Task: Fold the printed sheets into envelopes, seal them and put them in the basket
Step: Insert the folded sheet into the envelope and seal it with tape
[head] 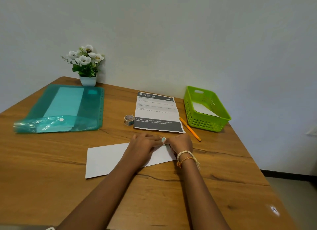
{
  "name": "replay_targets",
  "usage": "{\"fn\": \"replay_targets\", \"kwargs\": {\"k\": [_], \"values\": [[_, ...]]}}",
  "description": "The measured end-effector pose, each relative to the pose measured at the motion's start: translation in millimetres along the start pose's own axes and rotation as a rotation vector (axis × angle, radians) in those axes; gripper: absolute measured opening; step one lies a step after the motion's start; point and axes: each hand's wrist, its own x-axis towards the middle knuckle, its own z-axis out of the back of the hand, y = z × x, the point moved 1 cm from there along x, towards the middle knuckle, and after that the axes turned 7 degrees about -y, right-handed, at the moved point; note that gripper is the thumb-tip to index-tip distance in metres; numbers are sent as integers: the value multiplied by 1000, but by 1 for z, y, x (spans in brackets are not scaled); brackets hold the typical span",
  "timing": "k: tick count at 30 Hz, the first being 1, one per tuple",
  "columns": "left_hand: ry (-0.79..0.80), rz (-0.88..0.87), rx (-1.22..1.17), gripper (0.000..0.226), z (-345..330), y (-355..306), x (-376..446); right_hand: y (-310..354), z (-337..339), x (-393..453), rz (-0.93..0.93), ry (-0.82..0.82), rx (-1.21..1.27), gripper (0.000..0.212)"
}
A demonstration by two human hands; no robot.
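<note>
Both hands, left hand point(145, 144) and right hand point(180, 143), pinch a small patterned tape piece point(163, 139) over the folded white paper envelope point(106, 158), near the printed sheet point(157, 112).

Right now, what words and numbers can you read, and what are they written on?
"2703": dark header of the printed sheet.
"Bed with old duvet cover, clean new duvet cover": its dark bottom band, roughly; the rest there is blurred.
The sheet's middle lines: too small to read.
Tape roll: a pattern, no readable words.
</note>
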Motion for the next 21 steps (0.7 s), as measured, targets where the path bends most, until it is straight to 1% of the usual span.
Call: {"fn": "replay_targets", "kwargs": {"k": [3,8,11,12,14,17,19,21], "values": [[24,12,23,35,0,0,0,-2,0,0,30,-15,-19,20],[5,34,34,35,-1,0,-1,-6,-2,-8,92,-102,-57,20],[9,59,18,35,-2,2,-1,-6,1,-10,97,-153,-73,12],[10,65,13,35,-2,2,-1,-6,2,-11,123,-166,-82,9],[10,75,5,35,-3,3,-2,-8,4,-16,258,-183,-124,9],[14,77,3,37,-4,4,-1,-14,2,-23,522,-138,-203,19],[15,82,1,38,-4,4,0,-16,1,-22,637,-74,-314,24],[17,113,-4,37,-5,4,0,-18,3,-20,704,-44,-438,28]]}}
